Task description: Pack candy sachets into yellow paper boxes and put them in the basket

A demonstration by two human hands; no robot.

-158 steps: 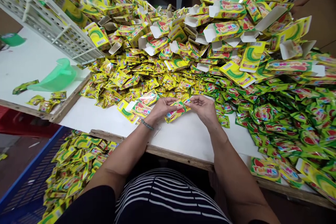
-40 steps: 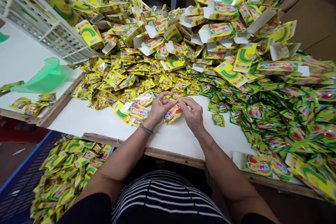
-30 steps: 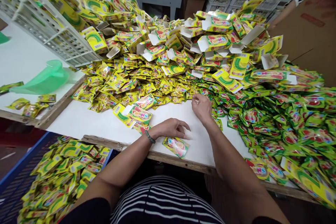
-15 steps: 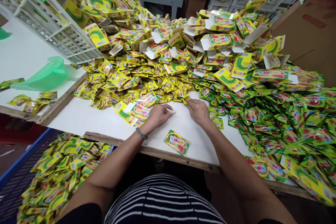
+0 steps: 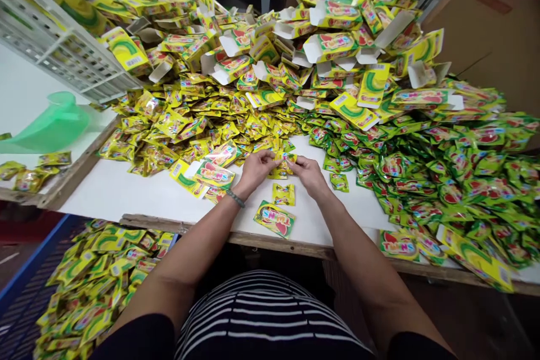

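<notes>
Between my two hands are small yellow packets (image 5: 283,167). My left hand (image 5: 258,169) pinches them from the left, with a beaded bracelet on its wrist. Opposite it, my right hand (image 5: 307,173) has its thumb and fingers closed on their right side. Just below lies another yellow packet (image 5: 283,194) on the white tabletop (image 5: 139,197). A flat TWINS box (image 5: 274,219) rests near the table's front edge. Several boxes (image 5: 213,173) lie left of my left hand. Behind my hands spreads a heap of yellow packets (image 5: 236,124).
Green packets (image 5: 422,163) are heaped on the right, under and beside a pile of open boxes (image 5: 333,45). A white crate (image 5: 80,50) and a green scoop (image 5: 54,124) are at the left. Below left, a blue crate (image 5: 25,275) holds filled boxes.
My hands have come together on yellow packets, and one yellow packet now lies above the flat box. The camera view has shifted slightly, moving the piles up and left in the picture.
</notes>
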